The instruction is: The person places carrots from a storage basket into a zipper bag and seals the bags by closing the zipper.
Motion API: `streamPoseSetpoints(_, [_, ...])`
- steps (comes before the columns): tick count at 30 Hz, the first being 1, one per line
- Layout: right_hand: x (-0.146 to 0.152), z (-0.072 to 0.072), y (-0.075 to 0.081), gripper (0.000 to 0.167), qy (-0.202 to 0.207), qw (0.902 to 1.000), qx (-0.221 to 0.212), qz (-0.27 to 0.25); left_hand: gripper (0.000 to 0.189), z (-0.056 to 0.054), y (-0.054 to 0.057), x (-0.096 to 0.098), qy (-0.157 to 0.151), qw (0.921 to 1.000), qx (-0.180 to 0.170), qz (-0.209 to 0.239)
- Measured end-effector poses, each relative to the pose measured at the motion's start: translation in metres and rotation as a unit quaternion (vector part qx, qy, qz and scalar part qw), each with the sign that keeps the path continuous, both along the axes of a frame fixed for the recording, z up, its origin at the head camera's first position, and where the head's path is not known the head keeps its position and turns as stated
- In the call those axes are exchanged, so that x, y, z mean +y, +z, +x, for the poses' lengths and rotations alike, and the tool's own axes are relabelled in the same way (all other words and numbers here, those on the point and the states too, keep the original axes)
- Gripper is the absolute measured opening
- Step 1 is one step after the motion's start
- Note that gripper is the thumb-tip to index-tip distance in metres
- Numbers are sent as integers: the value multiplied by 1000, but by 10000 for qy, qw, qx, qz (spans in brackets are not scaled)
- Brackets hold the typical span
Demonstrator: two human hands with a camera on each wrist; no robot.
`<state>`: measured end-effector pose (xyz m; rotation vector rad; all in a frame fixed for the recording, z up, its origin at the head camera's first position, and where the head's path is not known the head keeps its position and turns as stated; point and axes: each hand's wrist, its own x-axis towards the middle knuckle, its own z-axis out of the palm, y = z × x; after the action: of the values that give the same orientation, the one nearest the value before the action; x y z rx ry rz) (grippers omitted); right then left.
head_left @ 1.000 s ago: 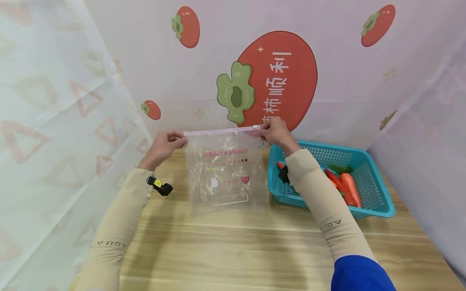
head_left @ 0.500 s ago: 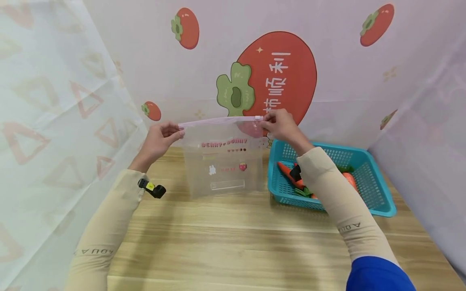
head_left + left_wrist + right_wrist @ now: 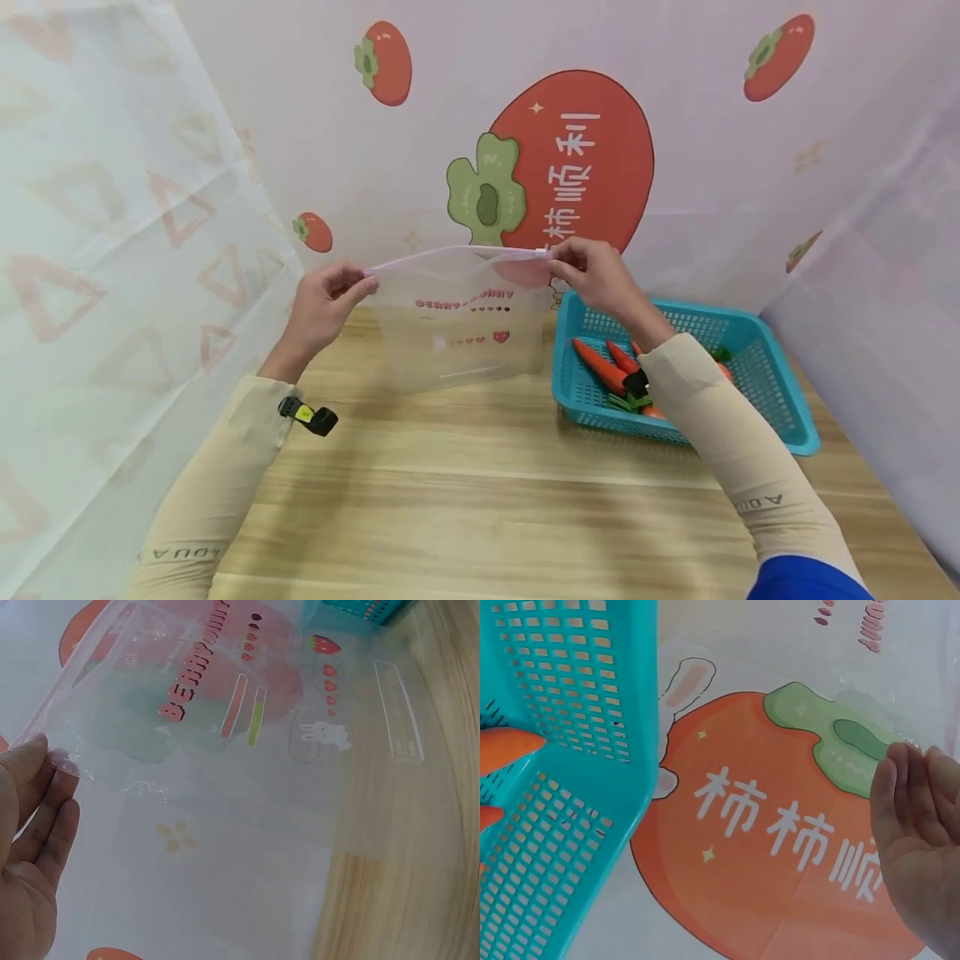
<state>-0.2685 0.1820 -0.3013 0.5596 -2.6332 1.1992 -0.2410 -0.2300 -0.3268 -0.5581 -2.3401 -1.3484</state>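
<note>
A clear slider zip bag (image 3: 461, 333) with a pink top strip hangs upright between my two hands, printed with red lettering, hearts, a strawberry and a white bunny. My left hand (image 3: 322, 304) pinches its top left corner between thumb and fingers; the same grip shows on the left hand (image 3: 34, 817) in the left wrist view. At the top right corner, beside the white slider (image 3: 542, 252), my right hand (image 3: 596, 271) pinches the strip. The bag's mouth bows slightly apart in the middle. In the right wrist view the right hand's (image 3: 922, 825) fingers meet the bag's edge.
A turquoise plastic basket (image 3: 772, 367) stands on the wooden table (image 3: 480, 500) at the right, partly behind the right forearm. Carrots (image 3: 600, 365) and other red and green items lie in it. Printed sheets (image 3: 420, 167) wall the table at the back and both sides.
The bag rose, then its top came down a little. Its hands spread slightly wider, the bottom swung back, and the top strip went from nearly straight to bowed apart.
</note>
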Motion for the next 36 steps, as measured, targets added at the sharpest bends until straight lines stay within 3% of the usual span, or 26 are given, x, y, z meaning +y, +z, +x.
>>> streamPoseSetpoints(5, [7,11,-6,19,198,9997,112,-100,11,12,-5,3,-50,9997,195,127])
streamPoseSetpoints(14, [25,31,-8,16,592,9981,-6,-176,7,28,-6,1,-659,9967,230,414])
streamPoseSetpoints(25, [34,56,-14,14,863,9959,-45,-258,10,53,-10,-2,-899,9939,426,485])
streamPoseSetpoints(28, [34,61,-16,15,732,9969,-25,-276,11,59,-11,-1,-923,9930,548,483])
streamPoseSetpoints(33, [26,72,-18,17,-58,9993,296,229,7,66,-14,7,-852,9912,774,647])
streamPoseSetpoints(36, [16,83,-17,20,-231,9989,135,383,10,69,-15,15,-813,9896,910,758])
